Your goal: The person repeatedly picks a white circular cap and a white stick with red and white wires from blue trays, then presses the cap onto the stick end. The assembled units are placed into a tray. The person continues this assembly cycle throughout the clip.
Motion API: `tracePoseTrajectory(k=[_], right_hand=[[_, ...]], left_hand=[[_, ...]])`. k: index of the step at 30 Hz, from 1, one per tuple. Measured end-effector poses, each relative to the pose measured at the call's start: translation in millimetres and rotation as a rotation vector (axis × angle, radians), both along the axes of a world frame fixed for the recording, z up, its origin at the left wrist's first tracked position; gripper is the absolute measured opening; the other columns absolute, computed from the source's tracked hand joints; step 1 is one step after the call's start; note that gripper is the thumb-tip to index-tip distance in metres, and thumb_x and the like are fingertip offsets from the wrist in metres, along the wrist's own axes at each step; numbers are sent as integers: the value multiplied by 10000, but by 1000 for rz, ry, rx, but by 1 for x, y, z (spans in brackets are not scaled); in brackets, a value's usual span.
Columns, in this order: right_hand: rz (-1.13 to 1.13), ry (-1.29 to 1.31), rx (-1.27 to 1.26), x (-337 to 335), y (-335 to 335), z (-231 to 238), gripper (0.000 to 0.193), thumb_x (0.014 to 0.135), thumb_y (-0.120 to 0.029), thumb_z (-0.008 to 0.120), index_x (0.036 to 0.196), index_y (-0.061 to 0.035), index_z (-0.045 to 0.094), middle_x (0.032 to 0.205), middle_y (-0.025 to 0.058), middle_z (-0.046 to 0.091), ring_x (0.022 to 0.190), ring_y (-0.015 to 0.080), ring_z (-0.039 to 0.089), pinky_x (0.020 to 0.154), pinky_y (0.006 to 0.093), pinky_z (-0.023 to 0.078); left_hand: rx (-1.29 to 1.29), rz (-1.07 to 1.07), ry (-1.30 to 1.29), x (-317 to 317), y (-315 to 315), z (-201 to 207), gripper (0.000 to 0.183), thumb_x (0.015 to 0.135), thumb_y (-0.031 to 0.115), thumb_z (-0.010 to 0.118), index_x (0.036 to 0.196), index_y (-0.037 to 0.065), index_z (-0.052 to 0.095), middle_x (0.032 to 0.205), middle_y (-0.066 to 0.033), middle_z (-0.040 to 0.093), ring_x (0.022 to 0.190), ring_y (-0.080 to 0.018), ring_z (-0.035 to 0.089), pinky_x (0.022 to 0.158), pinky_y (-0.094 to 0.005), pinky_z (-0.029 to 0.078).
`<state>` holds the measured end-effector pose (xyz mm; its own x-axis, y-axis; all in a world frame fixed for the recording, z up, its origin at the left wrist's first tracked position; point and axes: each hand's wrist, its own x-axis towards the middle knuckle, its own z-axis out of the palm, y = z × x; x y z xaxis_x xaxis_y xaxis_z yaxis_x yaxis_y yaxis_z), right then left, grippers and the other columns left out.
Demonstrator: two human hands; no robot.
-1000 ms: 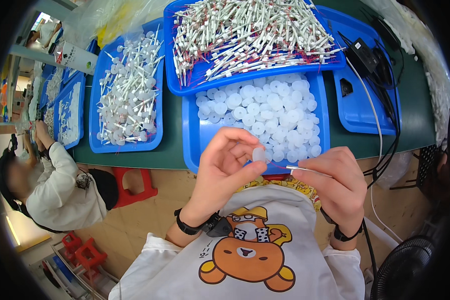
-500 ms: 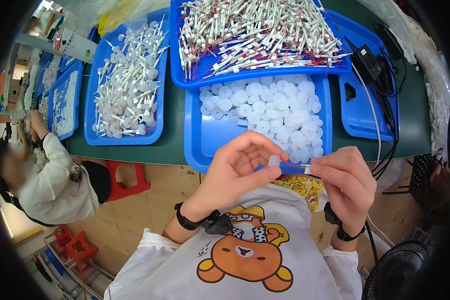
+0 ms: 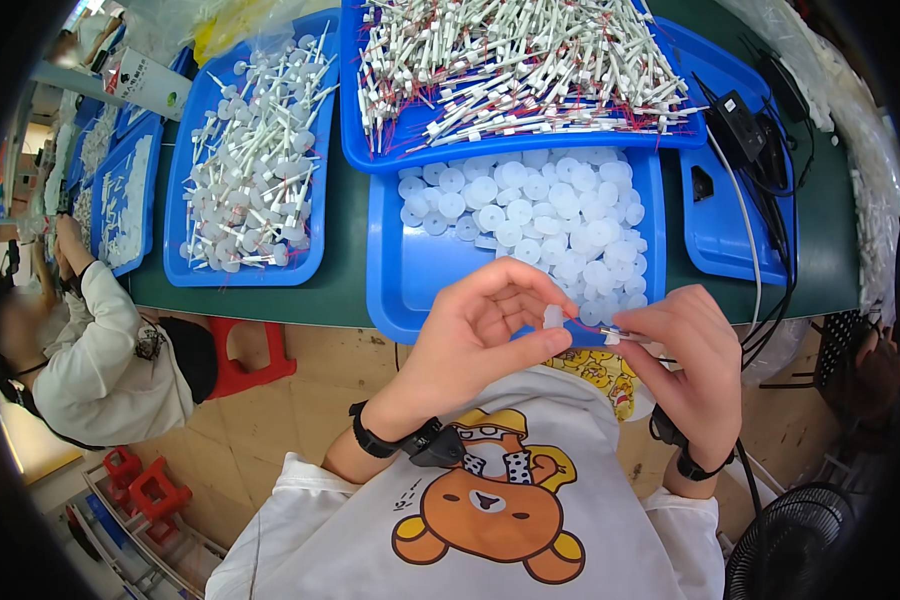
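Note:
My left hand [image 3: 480, 335] pinches a small white round cap [image 3: 553, 317] between thumb and fingers, just over the near rim of a blue tray [image 3: 410, 290] filled with several white round caps [image 3: 545, 215]. My right hand [image 3: 685, 355] holds a thin white stick with a red-marked end [image 3: 618, 335], its tip meeting the cap. Both hands hover close together above my lap, in front of the green table edge.
Behind it, a blue tray [image 3: 390, 150] holds several white sticks with red wires. A left blue tray [image 3: 185, 200] holds assembled sticks with caps. A black adapter and cables [image 3: 745, 130] lie on a right blue tray. Another person [image 3: 80, 340] sits at left; a fan [image 3: 785, 545] lower right.
My hands have stayed together at the tray's near rim, shifting slightly right in view; the stick's tip now sits against the cap held in my left fingers.

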<state>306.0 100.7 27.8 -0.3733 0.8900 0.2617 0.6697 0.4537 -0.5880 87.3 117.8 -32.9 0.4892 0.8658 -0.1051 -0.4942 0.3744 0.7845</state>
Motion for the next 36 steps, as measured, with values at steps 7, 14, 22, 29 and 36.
tracePoseTrajectory(k=[7, 14, 22, 29, 36], right_hand=[[-42, 96, -294, -7, -4, 1, 314, 750, -17, 758, 1054, -40, 681, 789, 74, 601, 684, 256, 558, 615, 347, 446], [16, -25, -47, -9, 1, -4, 312, 765, -2, 743, 1069, -49, 690, 745, 52, 562, 635, 242, 517, 578, 342, 412], [10, -141, 123, -10, 1, -7, 286, 713, 2, 778, 988, -39, 711, 661, 34, 490, 557, 200, 484, 510, 326, 359], [-39, -43, 198, -9, -6, -4, 250, 675, -20, 807, 912, -31, 727, 646, 27, 536, 512, 176, 530, 450, 301, 376], [31, 36, 229, -14, -9, -3, 270, 663, -29, 820, 918, -41, 734, 627, 7, 545, 482, 151, 520, 412, 283, 354]], left_hand=[[-85, -30, 41, 4, -1, 1, 256, 878, -49, 676, 1099, 2, 556, 1098, -114, 637, 1028, -141, 605, 858, -278, 511], [-75, -2, 48, 8, -2, -2, 245, 885, -39, 669, 1098, 1, 556, 1116, -123, 636, 1054, -149, 606, 834, -270, 507], [-123, -23, 29, 6, -3, 3, 250, 883, -35, 668, 1102, 0, 553, 1136, -144, 632, 1058, -165, 614, 868, -287, 519], [-93, -52, -73, -3, -6, 3, 288, 865, -45, 676, 1116, 13, 546, 1176, -186, 617, 1053, -212, 635, 908, -342, 519], [6, -114, -242, -8, -7, -9, 325, 868, -100, 664, 1157, -15, 543, 1213, -139, 583, 1229, -220, 549, 1031, -353, 467]])
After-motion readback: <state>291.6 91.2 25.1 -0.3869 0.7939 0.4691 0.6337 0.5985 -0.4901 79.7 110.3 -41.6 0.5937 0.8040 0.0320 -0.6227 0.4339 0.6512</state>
